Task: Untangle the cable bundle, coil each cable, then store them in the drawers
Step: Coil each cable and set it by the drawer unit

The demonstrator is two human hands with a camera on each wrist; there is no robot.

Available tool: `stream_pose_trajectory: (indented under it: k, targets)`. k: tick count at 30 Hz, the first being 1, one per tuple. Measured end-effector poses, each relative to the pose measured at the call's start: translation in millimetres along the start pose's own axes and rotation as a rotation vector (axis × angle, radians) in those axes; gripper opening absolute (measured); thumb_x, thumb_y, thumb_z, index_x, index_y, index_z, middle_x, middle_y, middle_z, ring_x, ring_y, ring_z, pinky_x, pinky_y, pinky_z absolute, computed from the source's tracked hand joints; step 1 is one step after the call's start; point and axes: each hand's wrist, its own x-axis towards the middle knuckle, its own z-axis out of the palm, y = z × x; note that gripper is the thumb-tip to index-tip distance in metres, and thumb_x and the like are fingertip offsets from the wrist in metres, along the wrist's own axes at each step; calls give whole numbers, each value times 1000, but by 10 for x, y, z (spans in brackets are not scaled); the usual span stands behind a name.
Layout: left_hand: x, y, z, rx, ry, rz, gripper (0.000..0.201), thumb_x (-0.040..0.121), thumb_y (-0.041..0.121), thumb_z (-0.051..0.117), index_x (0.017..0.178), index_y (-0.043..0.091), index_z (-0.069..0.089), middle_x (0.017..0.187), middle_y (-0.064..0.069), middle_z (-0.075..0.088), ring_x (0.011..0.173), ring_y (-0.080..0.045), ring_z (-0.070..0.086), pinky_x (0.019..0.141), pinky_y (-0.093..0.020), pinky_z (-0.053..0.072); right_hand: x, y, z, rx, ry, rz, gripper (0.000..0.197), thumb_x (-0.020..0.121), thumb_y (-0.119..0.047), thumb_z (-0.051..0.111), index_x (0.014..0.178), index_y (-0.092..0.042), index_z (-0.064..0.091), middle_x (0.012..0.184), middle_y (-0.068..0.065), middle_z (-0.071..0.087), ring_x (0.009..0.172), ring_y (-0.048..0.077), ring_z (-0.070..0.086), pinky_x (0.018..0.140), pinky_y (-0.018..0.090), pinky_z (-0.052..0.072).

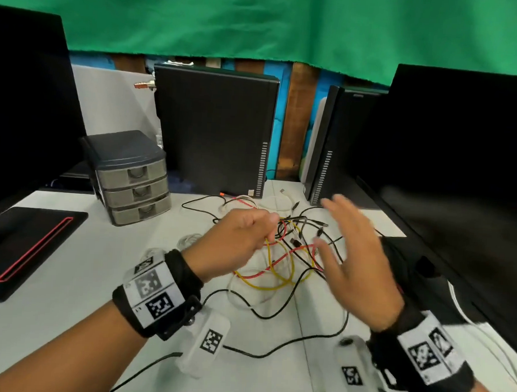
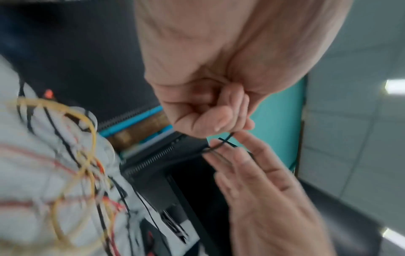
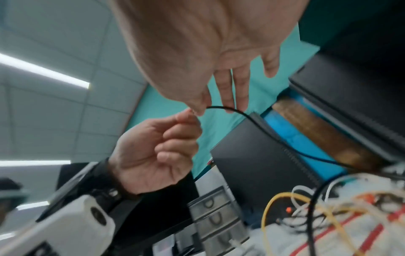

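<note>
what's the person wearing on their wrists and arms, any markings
Both forearms are bare, with no sleeves. Each wrist carries a black band: the left band and the right band each bear white panels printed with black square tag codes. A white camera box with its own black tag hangs under each wrist, the left box and the right box. No gloves or rings show.
</note>
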Motion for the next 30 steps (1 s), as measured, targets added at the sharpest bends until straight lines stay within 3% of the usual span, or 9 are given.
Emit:
stream_pose_trajectory:
  k: [3,8,12,14,16,20,23,26,30]
  targets:
    - [-61,70,123,-249,-82,-75,38,105,34,42,74,14,52,53,6,31,45,-10,27,47,-25,27,-98,-237,166,226,-2,-84,34,99,-27,55,133,-30,56,130,-18,60,125,7,55,112,39,38]
    - [-183,255,200,-562,-126,-95,33,97,38,48,77,13,57,59,-1,44,51,-16,44,49,-25,42,-123,-340,196,644,150,107,26,101,-10,54,114,-24,71,89,-7,71,77,13,68,72,25,56]
    - [-213,355,164,-864,-97,17,35,102,34,37,82,11,54,91,-12,74,97,-22,72,87,-33,60,-194,-448,250,751,-27,157,35,105,-13,46,108,-38,71,62,10,52,53,9,49,53,21,46]
    - [-194,367,97,-902,-35,100,40,106,32,31,82,11,56,117,-16,72,118,-24,66,104,-38,51,-251,-452,308,684,-172,129,35,105,-16,46,115,-41,68,58,0,50,56,2,47,58,18,42]
    - [-145,337,2,-850,65,171,48,108,29,30,81,15,67,126,-12,69,124,-21,62,111,-40,42,-310,-482,345,674,-347,116,28,105,-16,48,118,-29,69,56,-18,50,57,-2,48,62,12,36]
    - [-27,77,-81,-67,395,405,38,107,23,42,88,26,74,108,2,75,108,-11,68,99,-33,52,-263,-602,81,652,-407,13,25,104,-25,50,114,-19,71,61,-18,53,55,2,43,60,11,34]
    - [-21,-131,71,312,372,498,30,101,29,49,86,17,71,83,8,72,82,-5,68,78,-25,53,-115,-615,-226,585,-336,-67,21,102,-14,52,104,-11,73,70,-32,60,65,-7,57,64,4,38]
    - [-101,-100,267,59,150,345,37,105,30,46,82,11,67,65,0,67,59,-10,64,63,-23,51,17,-471,-369,469,-154,-89,18,99,-16,56,97,-18,74,88,-22,71,84,-1,66,73,8,44]
    - [-208,110,351,-310,-74,214,39,103,34,43,82,10,66,55,-2,58,49,-15,58,59,-21,48,138,-139,-258,450,63,48,18,94,-19,62,93,-35,71,91,-16,74,85,3,68,79,17,51]
